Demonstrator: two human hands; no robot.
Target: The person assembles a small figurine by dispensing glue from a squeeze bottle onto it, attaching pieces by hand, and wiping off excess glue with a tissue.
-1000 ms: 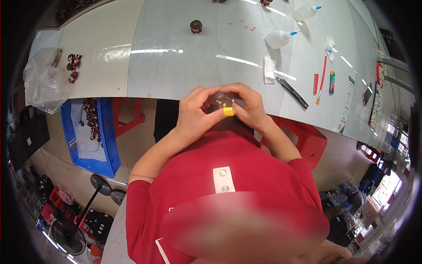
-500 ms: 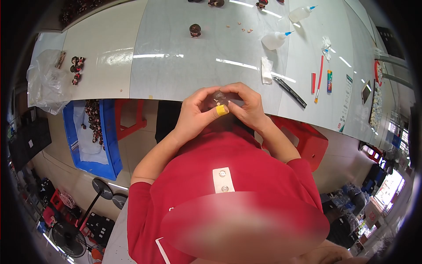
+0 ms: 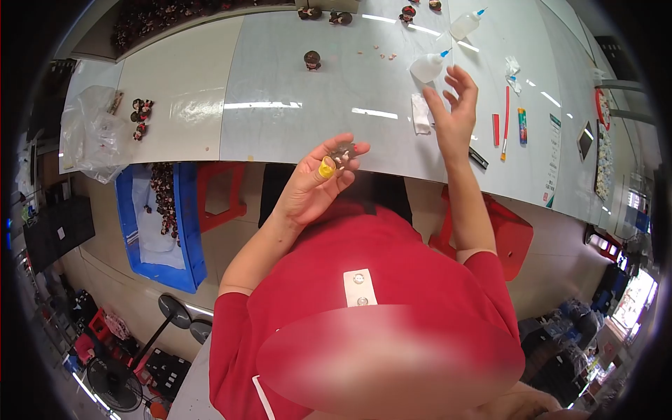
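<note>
Held in the left hand (image 3: 308, 183), between thumb and fingers — a small, glossy brown figurine (image 3: 341, 152) with pale bits, partly covered, too small for finer detail. On the grey tabletop (image 3: 294, 91), just beside the right hand (image 3: 458, 115) — a whitish, blue-tipped squeeze bottle (image 3: 425, 68), slanted rightward.

Table (image 3: 280, 133): pale, glossy panels, overhead lights reflected. Centre: one brown-headed figurine (image 3: 312, 61); pink fragments (image 3: 392, 57) scattered to its right. Far edge: more figurines (image 3: 341, 18). Right: nearer bottle (image 3: 426, 68) and farther bottle (image 3: 465, 26), both blue-tipped; folded white cloth (image 3: 421, 115); black pen (image 3: 479, 158), partly hidden; red strip (image 3: 495, 129), red-handled brush (image 3: 506, 119) and multicoloured tube (image 3: 522, 126), roughly parallel. Left end: clear plastic bag (image 3: 94, 126), small figurine cluster (image 3: 141, 110) just beside it.
</note>
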